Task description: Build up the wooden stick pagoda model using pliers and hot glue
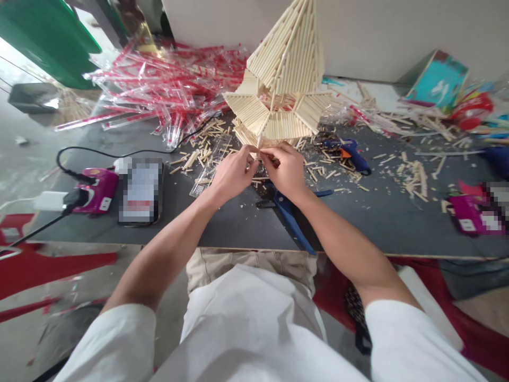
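Note:
A tiered model (284,69) of thin pale wooden sticks, with a tall pointed roof and a flared lower skirt, stands in front of me. At its lower front corner, my left hand (237,170) and my right hand (284,165) meet, with their fingertips pinched together. A short pale wooden stick (260,142) shows upright between the fingertips; its lower end is hidden by them. Below my right hand lies a blue-handled cutter tool (292,217), partly covered by the wrist. A blue glue gun (352,154) with an orange trigger rests to the right.
Cut stick pieces (199,154) litter the grey table (199,223). Red-and-clear plastic wrappers (170,79) are heaped at the back left. A phone (140,192) lies beside a purple power socket (96,191) with cables. Another purple socket (465,215) sits at the right edge, below a turquoise box (439,82).

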The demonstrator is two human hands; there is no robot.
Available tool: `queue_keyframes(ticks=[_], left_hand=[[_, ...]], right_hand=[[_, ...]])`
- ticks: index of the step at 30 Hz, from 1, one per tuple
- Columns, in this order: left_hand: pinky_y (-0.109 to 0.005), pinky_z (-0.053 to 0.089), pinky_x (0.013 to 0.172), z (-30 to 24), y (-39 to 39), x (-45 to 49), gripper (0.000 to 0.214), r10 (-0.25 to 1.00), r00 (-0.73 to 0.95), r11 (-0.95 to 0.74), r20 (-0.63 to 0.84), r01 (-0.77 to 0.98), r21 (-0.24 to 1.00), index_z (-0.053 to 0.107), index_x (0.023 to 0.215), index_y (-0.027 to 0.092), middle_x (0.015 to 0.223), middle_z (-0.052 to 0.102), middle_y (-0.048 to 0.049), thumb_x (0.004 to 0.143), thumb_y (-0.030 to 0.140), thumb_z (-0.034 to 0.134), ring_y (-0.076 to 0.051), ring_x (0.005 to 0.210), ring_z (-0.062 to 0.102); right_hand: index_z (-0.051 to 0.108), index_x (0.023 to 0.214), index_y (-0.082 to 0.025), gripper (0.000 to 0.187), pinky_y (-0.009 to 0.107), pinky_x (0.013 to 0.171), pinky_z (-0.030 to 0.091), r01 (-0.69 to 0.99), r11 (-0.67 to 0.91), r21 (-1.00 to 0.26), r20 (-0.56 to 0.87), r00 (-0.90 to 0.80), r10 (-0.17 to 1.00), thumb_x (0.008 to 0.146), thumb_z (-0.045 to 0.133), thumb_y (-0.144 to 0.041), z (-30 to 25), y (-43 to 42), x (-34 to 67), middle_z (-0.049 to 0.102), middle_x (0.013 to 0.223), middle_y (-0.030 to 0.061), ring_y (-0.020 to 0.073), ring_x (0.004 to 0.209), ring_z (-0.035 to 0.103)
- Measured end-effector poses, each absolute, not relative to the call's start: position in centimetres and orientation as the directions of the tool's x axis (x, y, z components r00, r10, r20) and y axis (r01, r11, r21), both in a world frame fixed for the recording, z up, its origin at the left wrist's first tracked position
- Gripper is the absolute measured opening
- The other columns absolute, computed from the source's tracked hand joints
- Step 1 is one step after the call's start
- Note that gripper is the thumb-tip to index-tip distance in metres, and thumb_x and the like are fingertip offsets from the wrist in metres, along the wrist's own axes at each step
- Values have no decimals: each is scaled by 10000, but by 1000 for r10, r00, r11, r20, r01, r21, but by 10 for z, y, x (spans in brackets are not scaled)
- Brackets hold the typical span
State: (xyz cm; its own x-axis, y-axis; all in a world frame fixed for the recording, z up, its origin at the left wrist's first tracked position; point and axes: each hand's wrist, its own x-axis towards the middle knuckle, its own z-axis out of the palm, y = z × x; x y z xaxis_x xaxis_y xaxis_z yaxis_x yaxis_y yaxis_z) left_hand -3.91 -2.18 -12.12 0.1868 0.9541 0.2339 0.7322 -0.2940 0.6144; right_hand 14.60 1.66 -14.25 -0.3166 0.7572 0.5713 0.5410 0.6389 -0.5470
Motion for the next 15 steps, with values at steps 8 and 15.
queue_keyframes(ticks=[8, 15], left_hand=[[-311, 512, 706, -119, -23, -37, 295, 949, 203, -309, 239, 744, 592, 593, 1298, 208, 979, 790, -43, 1007, 228, 553, -179, 764, 710], [-325, 520, 716, -121, -22, -37, 305, 945, 212, -322, 250, 746, 584, 592, 1303, 193, 964, 789, -42, 1001, 221, 561, -189, 771, 716]], right_hand=[[747, 1076, -216, 279, 386, 820, 613, 516, 647, -562, 577, -317, 753, 1058, 567, -429, -145, 19, 146, 696, 1001, 85, 209, 850, 697], [744, 1069, -202, 229, 374, 812, 608, 493, 651, -577, 578, -316, 752, 1044, 598, -377, -145, 21, 146, 686, 1002, 77, 191, 811, 691]])
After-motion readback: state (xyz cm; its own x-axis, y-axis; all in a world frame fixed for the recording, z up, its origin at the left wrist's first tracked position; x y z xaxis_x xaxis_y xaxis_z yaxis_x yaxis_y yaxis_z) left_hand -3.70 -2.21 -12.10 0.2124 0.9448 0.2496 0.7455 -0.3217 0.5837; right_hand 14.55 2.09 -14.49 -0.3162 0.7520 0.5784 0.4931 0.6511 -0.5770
